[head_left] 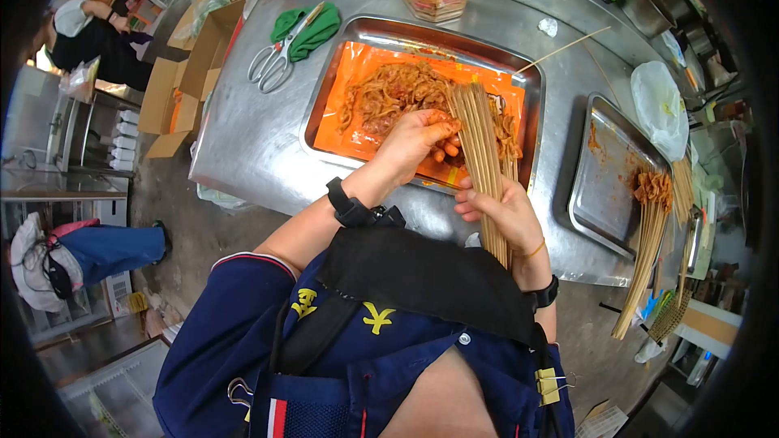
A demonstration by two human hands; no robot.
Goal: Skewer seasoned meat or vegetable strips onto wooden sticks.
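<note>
A thick bundle of bamboo skewers (477, 142) slants across the near side of a metal tray. My right hand (507, 215) is wrapped round the bundle's lower part. Sauce stains the fingers of my left hand (422, 142), which are curled beside the bundle's upper end, thumb against its edge; what they pinch, if anything, is hidden. Behind it, sauced meat strips (398, 93) are heaped on an orange sheet (334, 126) in the metal tray (324, 81). More sauced pieces (507, 134) lie right of the bundle, partly covered by it.
Scissors (276, 65) lie with a green cloth (320, 32) at the left. A clear container (436, 0) stands behind the tray. At the right, a second tray (600, 170) holds loaded skewers (649, 235) jutting over the edge. Another person (97, 49) is at far left.
</note>
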